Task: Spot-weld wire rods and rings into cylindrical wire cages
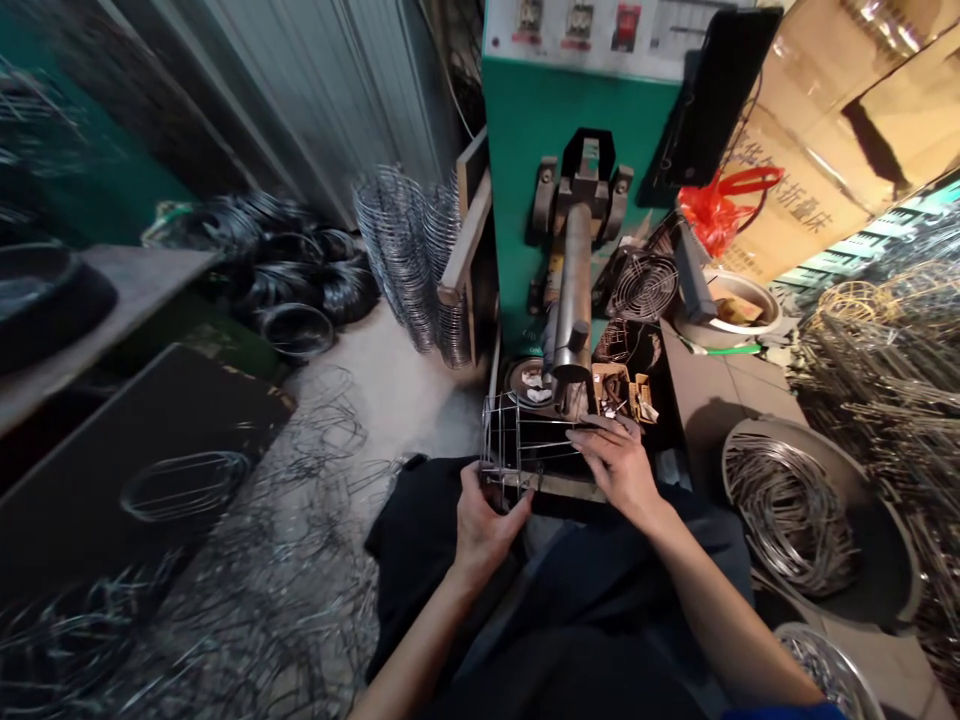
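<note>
My left hand [486, 525] grips the lower left corner of a small wire frame [519, 440], thumb and fingers wrapped round its bars. At the frame's right side, my right hand [619, 465] has its fingers pressed together on thin wires that run across to the frame. The frame hangs in front of my lap, just below a thick metal cylinder [574, 290] that juts from a green machine [517, 110]. Behind the frame, a round dish [531, 380] holds pale scraps.
At right stand a basin of bent wire rods [787, 505], a bowl [731, 335] and heaped wire [885, 390]. Stacked wire rings [401, 250] lean left of the machine. Loose wires litter the floor at left, beside a dark board [142, 450] bearing an oval wire ring.
</note>
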Tool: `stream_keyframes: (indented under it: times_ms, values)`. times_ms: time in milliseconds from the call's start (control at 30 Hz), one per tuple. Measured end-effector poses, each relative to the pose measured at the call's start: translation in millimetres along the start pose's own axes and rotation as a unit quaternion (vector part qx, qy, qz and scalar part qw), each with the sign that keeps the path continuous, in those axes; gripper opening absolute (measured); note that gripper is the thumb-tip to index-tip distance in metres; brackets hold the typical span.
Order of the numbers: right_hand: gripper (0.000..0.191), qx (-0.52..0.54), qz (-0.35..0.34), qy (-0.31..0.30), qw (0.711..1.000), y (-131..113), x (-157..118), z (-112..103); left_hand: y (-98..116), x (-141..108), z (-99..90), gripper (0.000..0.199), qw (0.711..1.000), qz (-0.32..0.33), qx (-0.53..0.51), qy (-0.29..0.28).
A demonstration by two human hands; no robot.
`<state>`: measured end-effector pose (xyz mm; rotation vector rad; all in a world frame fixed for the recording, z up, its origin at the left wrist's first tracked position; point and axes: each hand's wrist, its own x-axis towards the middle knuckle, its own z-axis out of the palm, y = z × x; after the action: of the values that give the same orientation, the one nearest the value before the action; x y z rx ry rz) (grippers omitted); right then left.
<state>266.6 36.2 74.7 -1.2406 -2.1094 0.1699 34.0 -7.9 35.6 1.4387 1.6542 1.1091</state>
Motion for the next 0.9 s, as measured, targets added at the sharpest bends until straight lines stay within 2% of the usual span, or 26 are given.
stream_keyframes:
  times_ms: [233,533,767,900]
  values:
    - [0.019,0.018,-0.017,0.039,0.999,3,18,9,-11,14,0.5,0.059,1.000,0.012,-0.001,0.026]
    - [0.021,0.006,-0.049,0.055,0.997,-1,35,12,-16,24,-4.5,0.060,0.999,0.004,-0.015,0.035]
    - [0.017,-0.002,-0.027,0.064,0.998,0,35,18,-13,31,-3.9,0.057,0.999,0.016,-0.024,0.026]
    - [0.020,0.005,0.027,0.095,0.995,2,34,15,-7,32,-9.1,0.057,1.000,0.008,-0.016,0.020]
